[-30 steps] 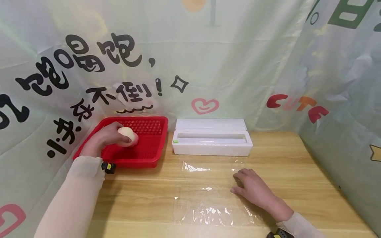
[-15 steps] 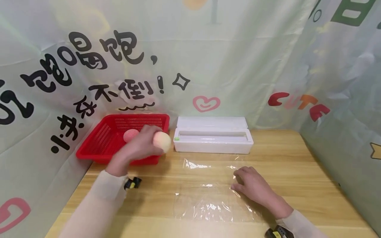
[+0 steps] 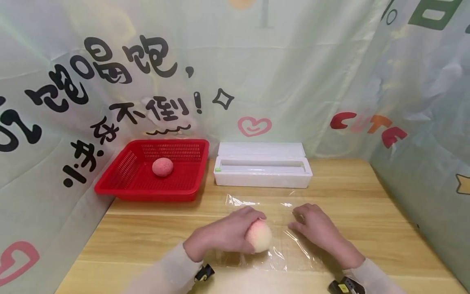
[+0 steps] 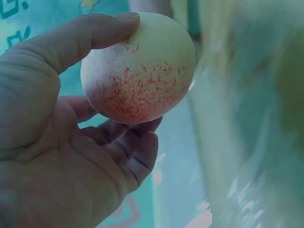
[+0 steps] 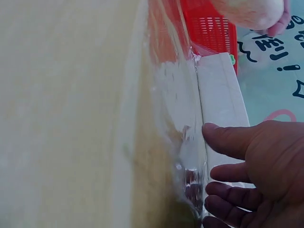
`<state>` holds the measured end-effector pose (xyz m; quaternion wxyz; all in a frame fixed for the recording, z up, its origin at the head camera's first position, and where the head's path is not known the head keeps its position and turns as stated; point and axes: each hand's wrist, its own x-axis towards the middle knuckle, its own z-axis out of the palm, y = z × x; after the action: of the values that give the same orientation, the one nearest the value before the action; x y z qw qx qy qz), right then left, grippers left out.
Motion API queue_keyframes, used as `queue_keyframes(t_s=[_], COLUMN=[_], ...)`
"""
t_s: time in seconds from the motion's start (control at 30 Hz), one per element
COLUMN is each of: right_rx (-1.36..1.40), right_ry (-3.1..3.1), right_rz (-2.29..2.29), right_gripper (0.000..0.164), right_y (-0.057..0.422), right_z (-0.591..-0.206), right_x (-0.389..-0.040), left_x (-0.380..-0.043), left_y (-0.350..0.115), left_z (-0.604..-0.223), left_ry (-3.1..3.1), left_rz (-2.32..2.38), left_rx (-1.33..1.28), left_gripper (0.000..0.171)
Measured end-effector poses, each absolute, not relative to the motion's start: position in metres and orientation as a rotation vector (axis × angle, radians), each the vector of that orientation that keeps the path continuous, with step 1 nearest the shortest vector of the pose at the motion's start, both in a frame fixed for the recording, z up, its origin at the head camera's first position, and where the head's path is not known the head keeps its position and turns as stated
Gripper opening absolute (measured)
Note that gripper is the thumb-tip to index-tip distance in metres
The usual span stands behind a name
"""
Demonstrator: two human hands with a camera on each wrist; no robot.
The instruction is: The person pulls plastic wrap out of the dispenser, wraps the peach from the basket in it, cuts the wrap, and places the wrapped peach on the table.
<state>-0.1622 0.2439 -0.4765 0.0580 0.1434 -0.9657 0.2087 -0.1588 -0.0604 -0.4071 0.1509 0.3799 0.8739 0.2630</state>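
A round cream peach (image 3: 260, 237) with red speckles is gripped by my left hand (image 3: 235, 230), its thumb on one side and fingers round the other in the left wrist view. The peach is over a sheet of clear plastic wrap (image 3: 277, 255) spread on the table; whether it touches the sheet I cannot tell. At the sheet's right edge lies my right hand (image 3: 318, 230), thumb and fingers apart and loosely bent, pinching nothing. The right wrist view shows that hand (image 5: 270, 166) beside the film's edge.
A red plastic basket (image 3: 147, 195) stands at the back left with one pink peach (image 3: 162, 167) inside. Behind the wrap sits a white cling film box (image 3: 262, 180), its lid raised. Printed cloth (image 3: 293, 81) encloses the wooden table (image 3: 367, 212) at the back and sides.
My left hand has lifted the cream peach out of the red basket and carried it right and nearer, over the plastic wrap. The right hand has barely moved.
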Motion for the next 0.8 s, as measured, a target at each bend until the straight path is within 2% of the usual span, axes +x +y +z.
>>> queue_keyframes(t_s=[0.23,0.63,0.8], right_rx=[0.443,0.455,0.477], right_ry=[-2.931,-2.929,-2.909], right_rz=[0.590,0.580,0.564], right_gripper=[0.043,0.042,0.041], right_y=[0.243,0.244,0.246], right_z=[-0.477,-0.479,-0.479], right_x=[-0.162,-0.161,-0.157], left_x=[-0.152,-0.148,-0.148], left_y=[-0.041,-0.036,-0.038], left_z=[-0.431,-0.444,-0.449], left_ry=[2.489,2.486,2.445], left_rz=[0.692,0.711,0.818], left_rx=[1.174,1.126,1.096], left_gripper=[0.072,0.087,0.085])
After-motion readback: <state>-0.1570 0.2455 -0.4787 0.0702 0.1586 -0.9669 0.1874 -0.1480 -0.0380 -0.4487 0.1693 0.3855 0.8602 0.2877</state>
